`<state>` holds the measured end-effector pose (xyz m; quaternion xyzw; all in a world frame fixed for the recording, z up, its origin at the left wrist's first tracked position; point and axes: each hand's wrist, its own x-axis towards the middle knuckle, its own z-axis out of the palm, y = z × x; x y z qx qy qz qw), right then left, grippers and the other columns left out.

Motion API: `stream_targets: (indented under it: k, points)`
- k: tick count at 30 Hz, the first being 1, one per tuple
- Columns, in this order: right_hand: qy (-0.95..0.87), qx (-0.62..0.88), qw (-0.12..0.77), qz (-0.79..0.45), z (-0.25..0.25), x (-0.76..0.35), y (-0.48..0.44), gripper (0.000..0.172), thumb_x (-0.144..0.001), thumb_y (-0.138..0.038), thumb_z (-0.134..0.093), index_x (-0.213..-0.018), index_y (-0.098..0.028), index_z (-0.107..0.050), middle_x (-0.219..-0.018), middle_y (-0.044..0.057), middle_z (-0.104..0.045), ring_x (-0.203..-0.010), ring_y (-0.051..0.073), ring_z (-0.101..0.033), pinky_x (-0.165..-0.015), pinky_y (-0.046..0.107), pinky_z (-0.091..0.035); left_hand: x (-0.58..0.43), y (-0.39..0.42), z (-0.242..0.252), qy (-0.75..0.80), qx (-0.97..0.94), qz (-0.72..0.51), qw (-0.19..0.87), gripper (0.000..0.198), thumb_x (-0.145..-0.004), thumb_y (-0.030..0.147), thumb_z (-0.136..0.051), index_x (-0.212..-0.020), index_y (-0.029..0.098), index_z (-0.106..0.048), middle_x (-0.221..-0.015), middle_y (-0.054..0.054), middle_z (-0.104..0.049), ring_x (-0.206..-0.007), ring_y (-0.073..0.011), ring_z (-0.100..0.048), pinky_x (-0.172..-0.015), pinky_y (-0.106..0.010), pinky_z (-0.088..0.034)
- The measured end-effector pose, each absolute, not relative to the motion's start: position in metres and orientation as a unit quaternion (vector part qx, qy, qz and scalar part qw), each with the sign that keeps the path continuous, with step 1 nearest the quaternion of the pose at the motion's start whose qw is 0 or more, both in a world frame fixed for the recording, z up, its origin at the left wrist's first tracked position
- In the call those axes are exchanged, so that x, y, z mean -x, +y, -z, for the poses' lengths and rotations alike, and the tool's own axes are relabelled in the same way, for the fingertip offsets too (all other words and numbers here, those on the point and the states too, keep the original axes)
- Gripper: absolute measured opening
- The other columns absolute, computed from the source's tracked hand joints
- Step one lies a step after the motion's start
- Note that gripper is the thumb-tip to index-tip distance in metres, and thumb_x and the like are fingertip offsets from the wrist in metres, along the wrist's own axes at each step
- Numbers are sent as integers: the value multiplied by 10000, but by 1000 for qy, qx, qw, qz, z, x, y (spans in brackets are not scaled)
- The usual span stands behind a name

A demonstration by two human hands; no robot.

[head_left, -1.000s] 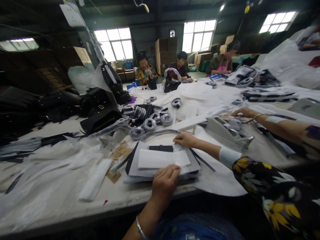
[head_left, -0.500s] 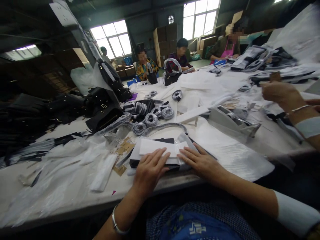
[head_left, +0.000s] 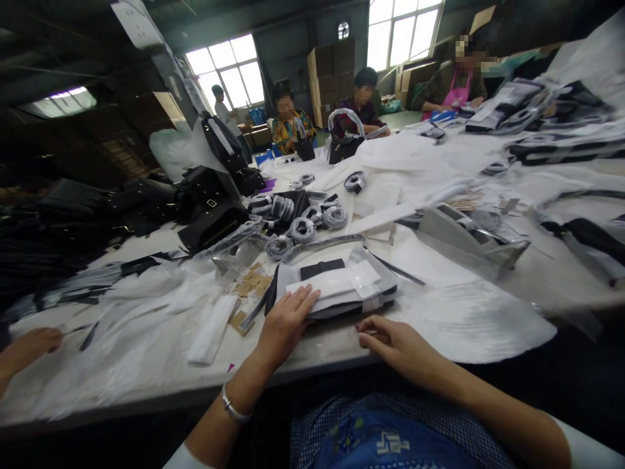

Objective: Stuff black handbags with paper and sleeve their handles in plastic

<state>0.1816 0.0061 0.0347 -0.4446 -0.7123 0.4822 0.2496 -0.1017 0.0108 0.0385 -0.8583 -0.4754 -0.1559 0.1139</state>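
A black handbag (head_left: 342,309) lies flat near the table's front edge, partly covered by a folded white foam sheet (head_left: 336,279). Clear tape (head_left: 365,281) runs across the sheet's right part and down to the bag's front edge. With fingers stretched flat, my left hand (head_left: 288,319) rests on the left end of the sheet. My right hand (head_left: 390,339) is just in front of the bag's right side, off it, its fingers loosely bent and holding nothing visible. Behind the bag curves its wrapped handle (head_left: 325,246).
A grey tape dispenser (head_left: 449,228) stands right of the bag. Several coiled straps (head_left: 301,229) lie behind it. Brown paper tags (head_left: 254,281) and a white foam roll (head_left: 212,331) are at left. Another person's hand (head_left: 34,348) reaches in at far left. Black bags (head_left: 209,218) are piled beyond.
My right hand has come off the foam sheet toward the table edge, uncovering the tape. My left hand stays on the sheet. Another person's arm has left the right side; a hand appears at left.
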Motion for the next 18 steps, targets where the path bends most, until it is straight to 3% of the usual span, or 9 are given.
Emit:
stream_targets:
  k: [5,10,15,18]
  points:
    - [-424,415,373,-713,-30,-143,-5,248,-757,-344,-771,-840,-208,-581,-821,-20,-600,-820,146,-585,-819,273,-471,105,12,-33,-468,854,206,99,490,-931,168,-600,-1410,207,-501,-1412,-104,-569,-1272,-245,-572,-1061,-420,-498]
    - [-152,344,523,-765,-32,-107,-3,309,-584,-167,-821,-777,-202,-582,-835,-27,-591,-884,139,-595,-965,289,-463,110,11,-51,-484,840,238,58,494,-933,243,-627,-1413,259,-507,-1367,-64,-615,-1193,-226,-632,-978,-330,-546]
    - [-210,311,518,-769,-49,-88,5,410,-622,-146,-733,-1014,-212,-632,-952,-2,-676,-941,170,-622,-867,289,-477,105,7,-56,-525,805,273,38,563,-934,322,-636,-1460,299,-438,-1327,-37,-646,-1126,-223,-669,-922,-304,-565]
    - [-252,333,472,-777,-60,-84,10,454,-559,-91,-681,-994,-211,-635,-884,-26,-666,-849,152,-606,-747,256,-467,91,3,-41,-521,802,275,97,546,-980,242,-533,-1502,245,-370,-1395,-93,-588,-1214,-239,-615,-971,-343,-539]
